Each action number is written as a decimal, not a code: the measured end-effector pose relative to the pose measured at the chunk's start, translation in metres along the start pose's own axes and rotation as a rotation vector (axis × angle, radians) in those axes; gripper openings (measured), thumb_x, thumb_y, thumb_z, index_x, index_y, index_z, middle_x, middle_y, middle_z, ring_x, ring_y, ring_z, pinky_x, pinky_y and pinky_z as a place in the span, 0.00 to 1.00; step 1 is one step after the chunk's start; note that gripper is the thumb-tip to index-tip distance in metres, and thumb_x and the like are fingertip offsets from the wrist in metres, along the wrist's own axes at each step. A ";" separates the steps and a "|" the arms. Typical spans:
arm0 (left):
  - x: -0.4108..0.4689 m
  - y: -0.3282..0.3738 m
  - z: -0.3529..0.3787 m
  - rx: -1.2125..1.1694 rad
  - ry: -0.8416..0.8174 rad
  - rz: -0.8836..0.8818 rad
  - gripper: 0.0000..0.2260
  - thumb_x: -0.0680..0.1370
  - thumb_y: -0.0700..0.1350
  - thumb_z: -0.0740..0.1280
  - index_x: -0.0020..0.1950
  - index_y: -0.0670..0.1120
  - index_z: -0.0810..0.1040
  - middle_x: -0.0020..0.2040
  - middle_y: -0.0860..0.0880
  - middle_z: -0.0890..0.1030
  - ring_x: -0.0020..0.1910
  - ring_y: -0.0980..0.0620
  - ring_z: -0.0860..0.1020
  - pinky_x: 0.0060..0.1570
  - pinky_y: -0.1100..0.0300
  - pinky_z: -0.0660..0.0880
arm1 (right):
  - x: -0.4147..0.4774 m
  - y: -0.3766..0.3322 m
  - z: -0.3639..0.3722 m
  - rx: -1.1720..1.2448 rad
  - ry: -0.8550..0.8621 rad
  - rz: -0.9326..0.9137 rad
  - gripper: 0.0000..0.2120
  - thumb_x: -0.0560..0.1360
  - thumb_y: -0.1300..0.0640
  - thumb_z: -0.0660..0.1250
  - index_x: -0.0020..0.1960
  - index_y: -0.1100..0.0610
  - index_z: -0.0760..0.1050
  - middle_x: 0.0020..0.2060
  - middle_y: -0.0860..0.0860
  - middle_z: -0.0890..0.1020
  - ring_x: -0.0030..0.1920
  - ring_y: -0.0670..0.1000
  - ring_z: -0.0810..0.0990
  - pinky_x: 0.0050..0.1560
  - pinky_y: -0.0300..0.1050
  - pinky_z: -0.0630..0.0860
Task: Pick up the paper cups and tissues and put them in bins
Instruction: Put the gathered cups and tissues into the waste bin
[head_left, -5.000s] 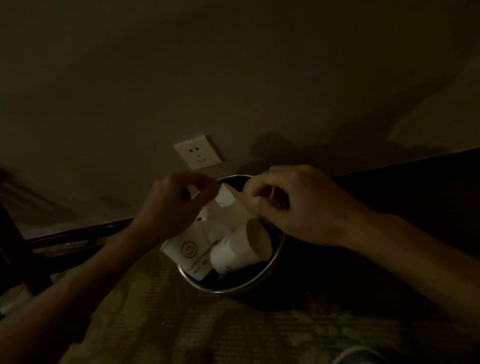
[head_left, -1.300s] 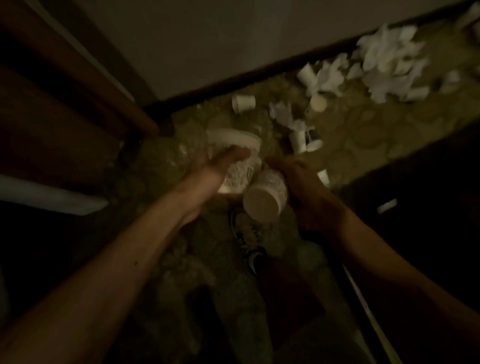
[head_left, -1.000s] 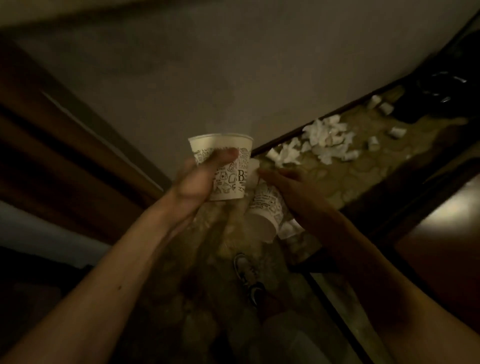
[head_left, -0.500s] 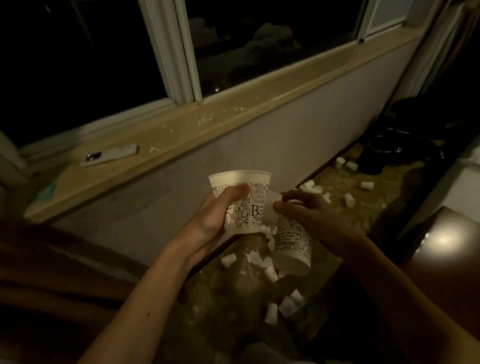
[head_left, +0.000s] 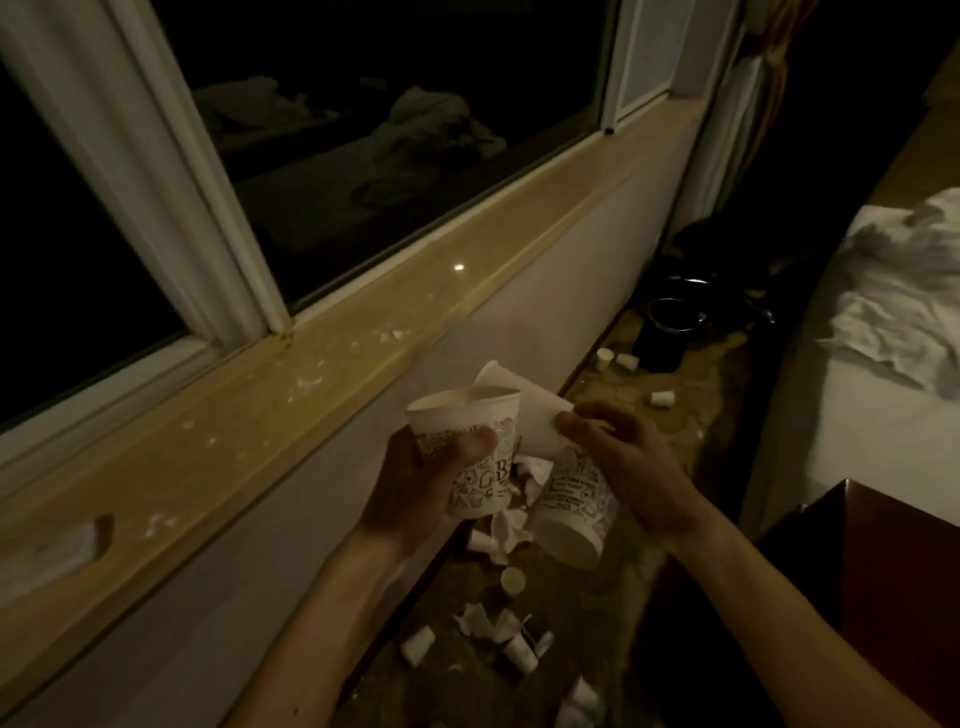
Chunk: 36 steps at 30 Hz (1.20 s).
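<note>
The left hand (head_left: 434, 483) grips a printed paper cup (head_left: 467, 447) upright, thumb across its wall; the right hand (head_left: 631, 467) pinches a plain white cup (head_left: 519, 415) tilted against that cup's rim, while a second printed cup (head_left: 571, 514) hangs under its palm, base toward the camera. Three cups in two hands. The likeliest slip is the lower printed cup, which seems held only by the back fingers and could drop if they shift to nest the white one. Squeezing the thin paper walls could also crumple them and spoil the stacking. The dark bin (head_left: 667, 332) stands well apart, by the wall at the far end, so a loose hold faces a long carry. The floor is patterned carpet (head_left: 696, 415), strewn with small cups (head_left: 662, 398) and crumpled tissues (head_left: 485, 621) along the skirting. A wooden windowsill (head_left: 322, 374) dotted with white scraps runs on the left and an unmade bed (head_left: 883, 374) lies on the right — the room is dim
</note>
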<state>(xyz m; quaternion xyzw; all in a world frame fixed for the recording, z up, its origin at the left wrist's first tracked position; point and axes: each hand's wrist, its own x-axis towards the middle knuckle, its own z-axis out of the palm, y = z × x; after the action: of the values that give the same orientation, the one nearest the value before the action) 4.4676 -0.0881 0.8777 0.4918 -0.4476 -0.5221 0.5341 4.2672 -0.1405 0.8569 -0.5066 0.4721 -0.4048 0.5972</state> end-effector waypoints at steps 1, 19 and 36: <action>0.015 0.001 -0.002 -0.016 -0.024 0.025 0.15 0.62 0.58 0.72 0.48 0.64 0.84 0.48 0.53 0.86 0.47 0.54 0.84 0.37 0.63 0.79 | 0.009 -0.005 -0.001 0.004 0.025 -0.002 0.22 0.66 0.43 0.72 0.55 0.53 0.79 0.48 0.51 0.85 0.47 0.53 0.85 0.45 0.48 0.83; 0.216 -0.005 0.119 -0.099 -0.210 0.156 0.21 0.58 0.60 0.74 0.50 0.65 0.82 0.48 0.63 0.84 0.48 0.63 0.82 0.37 0.70 0.77 | 0.120 -0.054 -0.117 0.085 0.975 -0.234 0.13 0.78 0.43 0.63 0.50 0.53 0.73 0.47 0.59 0.80 0.46 0.59 0.82 0.44 0.59 0.81; 0.448 -0.064 0.360 -0.134 -0.048 0.022 0.18 0.61 0.58 0.73 0.50 0.61 0.83 0.47 0.51 0.86 0.46 0.53 0.84 0.36 0.62 0.79 | 0.331 -0.062 -0.376 0.027 0.502 -0.083 0.17 0.77 0.40 0.59 0.59 0.50 0.66 0.52 0.55 0.78 0.48 0.52 0.81 0.48 0.51 0.82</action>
<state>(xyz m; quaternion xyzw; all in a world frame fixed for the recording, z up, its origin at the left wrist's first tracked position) 4.1277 -0.5540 0.8398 0.4372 -0.4297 -0.5566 0.5607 3.9761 -0.5528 0.8520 -0.4010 0.5789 -0.5484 0.4508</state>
